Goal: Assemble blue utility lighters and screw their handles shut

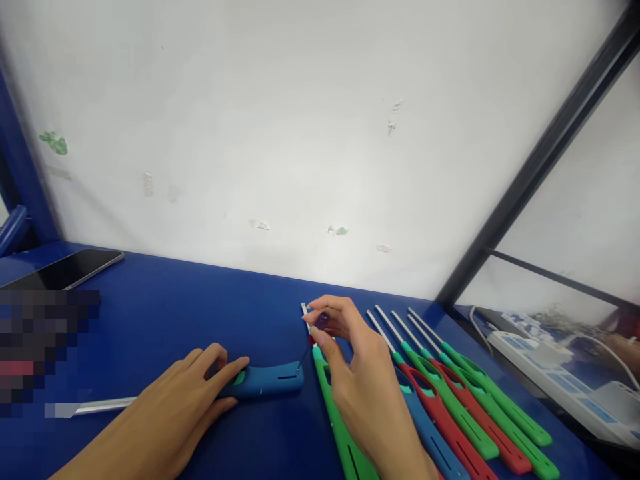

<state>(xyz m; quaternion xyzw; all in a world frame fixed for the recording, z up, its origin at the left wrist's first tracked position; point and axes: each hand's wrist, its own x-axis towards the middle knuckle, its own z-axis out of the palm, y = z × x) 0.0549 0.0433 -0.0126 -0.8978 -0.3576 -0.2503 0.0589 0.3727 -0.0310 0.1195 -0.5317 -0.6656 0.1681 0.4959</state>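
A blue long-necked lighter [275, 379] lies sideways on the blue table, its metal tube pointing left. My left hand [200, 387] is closed around its middle, by the green trigger. In my right hand [353, 353], pinched between thumb and fingers, is a small screwdriver [323, 321] with a dark purple handle. Its thin shaft slants down to the right end of the blue handle and its tip touches there. Beneath my right hand a green lighter [345, 437] lies partly hidden, its tube pointing away.
Several green, red and blue lighters [460, 413] lie in a row at the right. A phone [67, 268] rests at the back left, beside a pixelated area. Behind the table [200, 293] stands a white wall. Beyond a dark post at the right are power strips [565, 380].
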